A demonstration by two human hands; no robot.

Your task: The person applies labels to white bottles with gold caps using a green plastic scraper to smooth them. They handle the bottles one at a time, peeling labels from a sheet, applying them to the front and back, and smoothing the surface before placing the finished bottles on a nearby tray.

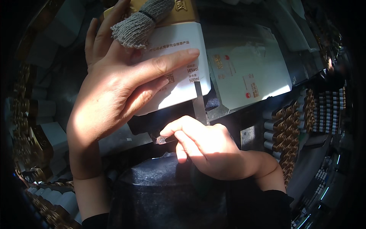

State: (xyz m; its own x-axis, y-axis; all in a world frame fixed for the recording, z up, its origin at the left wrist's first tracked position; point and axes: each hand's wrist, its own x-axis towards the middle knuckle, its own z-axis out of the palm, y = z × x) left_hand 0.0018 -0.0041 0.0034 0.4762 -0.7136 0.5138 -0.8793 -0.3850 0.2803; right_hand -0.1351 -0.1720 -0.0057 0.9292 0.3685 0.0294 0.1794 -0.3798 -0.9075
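A white box (173, 34) with a gold end (187, 15) lies at the upper middle, printed in gold and red. My left hand (110, 76) is spread across it, with the thumb and a finger stretched over the white face. A grey yarn tassel (131, 32), bound by a dark band, covers part of the other fingers. My right hand (206, 147) is closed just below the box, its fingertips pinched together near a small dark, pale-flecked thing (161, 140). What it grips is hidden. A flat grey strip (199, 107) runs from the box's lower edge down behind this hand.
Right of the box lies a pale printed panel (251, 72). Gold-and-white boxes stand in rows at the right (282, 129) and left (49, 141). A dark, shiny surface (160, 179) is below my hands. Bright sunlight makes strong glare.
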